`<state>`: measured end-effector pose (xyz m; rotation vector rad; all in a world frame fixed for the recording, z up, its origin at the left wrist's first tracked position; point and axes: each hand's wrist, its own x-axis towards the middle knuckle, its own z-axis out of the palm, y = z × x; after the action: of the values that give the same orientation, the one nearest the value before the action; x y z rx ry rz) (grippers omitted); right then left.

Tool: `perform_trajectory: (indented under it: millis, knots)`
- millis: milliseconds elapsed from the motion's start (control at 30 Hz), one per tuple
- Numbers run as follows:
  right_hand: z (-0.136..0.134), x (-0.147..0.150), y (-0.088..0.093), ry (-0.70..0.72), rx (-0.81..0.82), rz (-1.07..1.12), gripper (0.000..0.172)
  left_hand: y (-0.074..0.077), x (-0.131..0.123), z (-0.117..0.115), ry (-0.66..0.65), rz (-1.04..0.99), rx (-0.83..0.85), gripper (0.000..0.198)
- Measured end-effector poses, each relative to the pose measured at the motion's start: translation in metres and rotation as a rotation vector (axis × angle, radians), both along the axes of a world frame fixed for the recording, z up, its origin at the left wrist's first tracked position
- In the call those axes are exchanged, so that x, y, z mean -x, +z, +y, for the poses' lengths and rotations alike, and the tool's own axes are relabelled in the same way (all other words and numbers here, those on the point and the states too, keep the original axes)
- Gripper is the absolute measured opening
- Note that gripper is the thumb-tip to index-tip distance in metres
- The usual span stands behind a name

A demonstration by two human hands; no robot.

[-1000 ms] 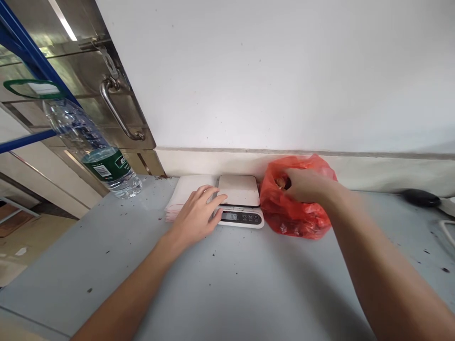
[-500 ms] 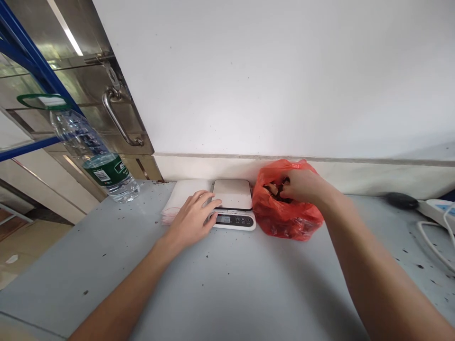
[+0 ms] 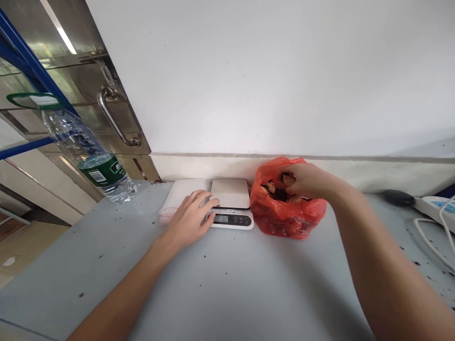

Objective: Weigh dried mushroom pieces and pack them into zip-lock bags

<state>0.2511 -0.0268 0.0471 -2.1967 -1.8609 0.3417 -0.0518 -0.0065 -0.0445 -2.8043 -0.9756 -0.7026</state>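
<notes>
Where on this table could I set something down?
Mainly the table front, between the arms and before the scale and bag, bare but for specks. Another speckled patch lies left, between the bottle and left arm. Along the wall it's crowded: paper, scale and bag sit side by side.

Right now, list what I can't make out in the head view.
All in the head view:
Deeper contents of the red bag: hidden by its walls and the right hand.
Left end of the scale: covered by the left hand.
White device: cut off by the right edge.
Captions under the scale's buttons: too small to read.
</notes>
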Motion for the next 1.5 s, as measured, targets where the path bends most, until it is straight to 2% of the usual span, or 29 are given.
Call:
perform_trajectory:
  millis: [100, 200, 400, 533, 667, 733, 833, 933, 1033, 1167, 1300, 1500]
  knots:
    - [-0.005, -0.001, 0.013, -0.026, 0.106, 0.054, 0.021, 0.0, 0.0, 0.0, 0.0, -0.003, 0.017, 0.028]
    - [-0.008, -0.002, 0.021, 0.024, 0.085, 0.139, 0.018, 0.001, -0.001, -0.001, -0.008, -0.01, 0.019, 0.028]
    - [-0.012, -0.008, 0.023, 0.074, 0.067, 0.283, 0.009, 0.0, -0.002, -0.001, -0.014, -0.032, 0.014, 0.028]
    - [-0.017, -0.005, 0.033, 0.145, 0.001, 0.439, 0.011, 0.0, -0.002, -0.002, -0.006, -0.043, 0.024, 0.029]
    - [-0.015, 0.016, 0.038, 0.248, -0.045, 0.597, 0.02, 0.001, -0.002, -0.003, 0.001, -0.028, 0.032, 0.03]
    - [-0.008, 0.034, 0.033, 0.289, -0.031, 0.625, 0.019, 0.001, -0.003, -0.003, 0.012, -0.021, 0.036, 0.029]
    - [0.008, 0.065, 0.016, 0.351, 0.0, 0.73, 0.016, 0.0, -0.004, -0.004, 0.029, -0.006, 0.055, 0.027]
    - [0.021, 0.088, -0.006, 0.343, 0.068, 0.794, 0.021, -0.001, -0.004, -0.004, 0.047, 0.005, 0.086, 0.027]
    - [0.028, 0.097, -0.02, 0.3, 0.144, 0.724, 0.029, -0.002, -0.005, -0.005, 0.061, 0.005, 0.126, 0.027]
    - [0.027, 0.094, -0.022, 0.266, 0.191, 0.698, 0.038, -0.002, -0.006, -0.007, 0.052, 0.003, 0.178, 0.029]
    - [0.024, 0.09, -0.02, 0.272, 0.141, 0.659, 0.05, -0.002, -0.006, -0.007, 0.056, 0.006, 0.171, 0.027]
    - [0.019, 0.091, -0.018, 0.261, 0.062, 0.409, 0.04, 0.0, -0.006, -0.008, 0.067, 0.005, 0.186, 0.026]
